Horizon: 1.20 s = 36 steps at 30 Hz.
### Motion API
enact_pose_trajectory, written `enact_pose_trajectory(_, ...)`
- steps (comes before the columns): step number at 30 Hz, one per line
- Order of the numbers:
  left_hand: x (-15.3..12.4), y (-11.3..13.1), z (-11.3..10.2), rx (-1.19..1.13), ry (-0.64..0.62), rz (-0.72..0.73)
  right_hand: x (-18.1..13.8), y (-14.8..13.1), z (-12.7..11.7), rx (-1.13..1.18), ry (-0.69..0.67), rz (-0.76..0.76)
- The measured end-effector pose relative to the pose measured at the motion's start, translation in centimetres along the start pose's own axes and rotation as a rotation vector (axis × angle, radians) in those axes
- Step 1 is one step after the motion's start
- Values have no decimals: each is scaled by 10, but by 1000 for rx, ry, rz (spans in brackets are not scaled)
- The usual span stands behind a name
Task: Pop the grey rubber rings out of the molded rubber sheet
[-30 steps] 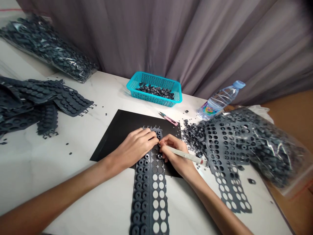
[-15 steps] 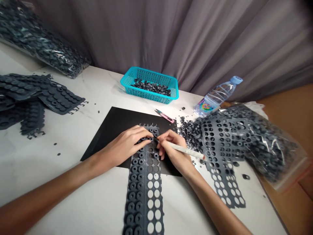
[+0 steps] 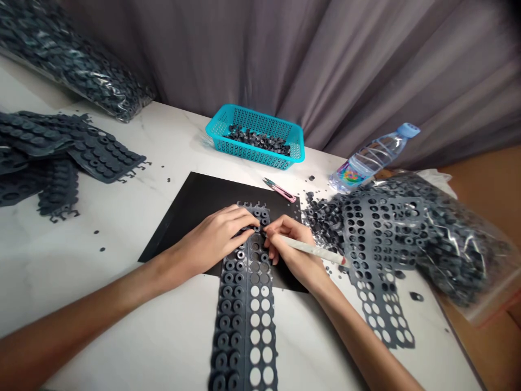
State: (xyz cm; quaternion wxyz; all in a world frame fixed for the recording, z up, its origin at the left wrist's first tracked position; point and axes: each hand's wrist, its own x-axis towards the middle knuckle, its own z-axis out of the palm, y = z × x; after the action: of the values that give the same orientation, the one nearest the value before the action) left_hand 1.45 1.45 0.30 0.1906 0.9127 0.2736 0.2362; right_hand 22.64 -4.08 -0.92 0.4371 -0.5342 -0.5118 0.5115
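Observation:
A long dark grey sheet of moulded rubber rings [image 3: 228, 307] runs from the bottom of the head view up onto a black mat [image 3: 175, 217]. Its left two rows hold rings; much of the right rows is open holes. My left hand [image 3: 214, 239] lies over the sheet's upper part, thumb and fingertips closed about a rubber ring near the far end. My right hand [image 3: 293, 247] grips a white pen-like tool [image 3: 315, 249] with a red end, its tip hidden by the fingers beside that ring.
Behind the mat is a turquoise basket [image 3: 301, 146] of small black pieces. Pink-handled thread snips [image 3: 283, 191] lie at the mat's edge. On the right are loose rings [image 3: 325, 217], a punched-out sheet [image 3: 370, 277], a filled bag [image 3: 456, 260] and a water bottle [image 3: 372, 157]. Uncut sheets [image 3: 101, 155] lie left.
The whole view has shifted slightly, so things appear a little farther right. Both hands stay at the same part of the sheet with nearly the same hold.

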Motion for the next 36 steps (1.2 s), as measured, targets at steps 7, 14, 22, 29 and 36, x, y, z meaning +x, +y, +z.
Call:
enact_pose_trajectory(7,-2,6,2,345,-62,63,-1,0,1,-38,-16,6)
enact_pose_trajectory(14,3,9,3,241,-28,88,-3,-1,2,-182,12,-43)
enact_pose_trajectory(22,5,-2,-4,35,-63,-37,-1,0,-3,19,-23,1)
enact_pose_trajectory(29,6,0,-7,53,-87,-34,0,-3,-4,1,-44,-3)
enact_pose_trajectory(36,6,2,-8,107,-100,-40,-1,-5,-3,-44,-51,3)
